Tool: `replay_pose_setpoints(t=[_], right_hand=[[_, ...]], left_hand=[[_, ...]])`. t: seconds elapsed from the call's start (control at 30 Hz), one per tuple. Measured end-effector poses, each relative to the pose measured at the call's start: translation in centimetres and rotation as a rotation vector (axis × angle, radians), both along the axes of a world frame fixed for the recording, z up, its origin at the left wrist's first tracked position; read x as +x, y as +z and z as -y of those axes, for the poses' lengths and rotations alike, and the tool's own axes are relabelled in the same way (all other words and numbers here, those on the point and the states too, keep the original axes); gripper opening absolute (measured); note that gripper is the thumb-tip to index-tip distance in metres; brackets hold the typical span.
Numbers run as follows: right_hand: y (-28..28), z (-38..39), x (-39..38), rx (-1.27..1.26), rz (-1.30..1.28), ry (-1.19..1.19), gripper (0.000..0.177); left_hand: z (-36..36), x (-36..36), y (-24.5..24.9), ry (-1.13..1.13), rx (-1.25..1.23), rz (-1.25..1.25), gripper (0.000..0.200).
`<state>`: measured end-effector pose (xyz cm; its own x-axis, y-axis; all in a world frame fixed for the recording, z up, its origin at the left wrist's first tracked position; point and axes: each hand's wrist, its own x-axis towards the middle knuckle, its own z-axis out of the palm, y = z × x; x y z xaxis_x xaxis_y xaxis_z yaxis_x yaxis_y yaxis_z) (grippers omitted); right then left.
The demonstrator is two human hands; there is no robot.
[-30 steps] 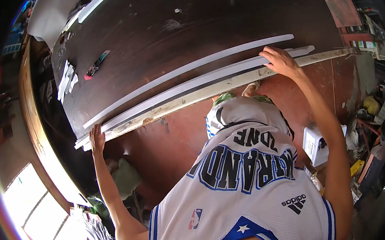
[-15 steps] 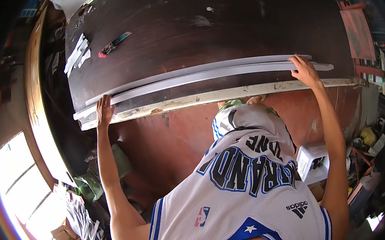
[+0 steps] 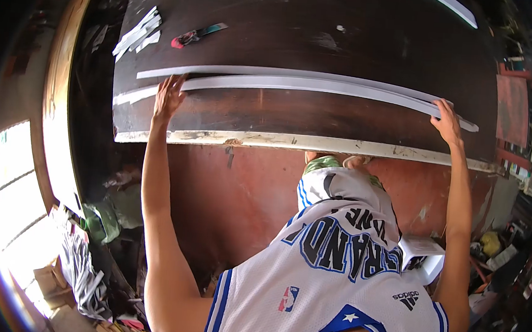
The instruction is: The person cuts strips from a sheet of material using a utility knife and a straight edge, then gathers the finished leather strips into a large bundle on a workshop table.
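Note:
Two long white strips (image 3: 296, 83) lie nearly side by side across the dark tabletop (image 3: 269, 117), a narrow dark gap showing between them at the left. My left hand (image 3: 169, 97) rests over the near strip toward its left end, fingers stretched out with the tips close to the far strip. At the right end, where the strips come together, my right hand (image 3: 446, 123) has its fingers curled over them and the thumb at the near edge.
A small tool (image 3: 196, 36) with a red end and teal blade lies at the back left. Short white offcuts (image 3: 138, 32) sit beside it. Another white strip (image 3: 453, 7) is at the far right. A pale worn edge (image 3: 280, 143) runs along the table's front.
The view has shifted, and both strips now lie further back from the table's front edge. My left hand has moved back with its fingers spreading; the strips' gap at the right has narrowed.

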<state>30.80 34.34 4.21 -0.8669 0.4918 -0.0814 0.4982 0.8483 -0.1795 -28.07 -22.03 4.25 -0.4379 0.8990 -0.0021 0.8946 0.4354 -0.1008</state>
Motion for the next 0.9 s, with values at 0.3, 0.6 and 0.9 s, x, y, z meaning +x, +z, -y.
replay_pose_setpoints(t=[0.3, 0.6, 0.9], right_hand=[[-1.1, -2.5, 1.5, -0.038, 0.087, -0.013, 0.044], [0.5, -2.1, 2.2, 0.01, 0.002, -0.041, 0.044], [1.7, -1.9, 3.5, 0.003, -0.077, -0.004, 0.038]], left_hand=[[-1.2, -0.5, 0.2, -0.049, 0.072, 0.066, 0.053], [-2.7, 0.6, 2.7, -0.104, 0.084, 0.151, 0.048], [-0.8, 0.9, 2.5, 0.0, 0.18, 0.095, 0.034]])
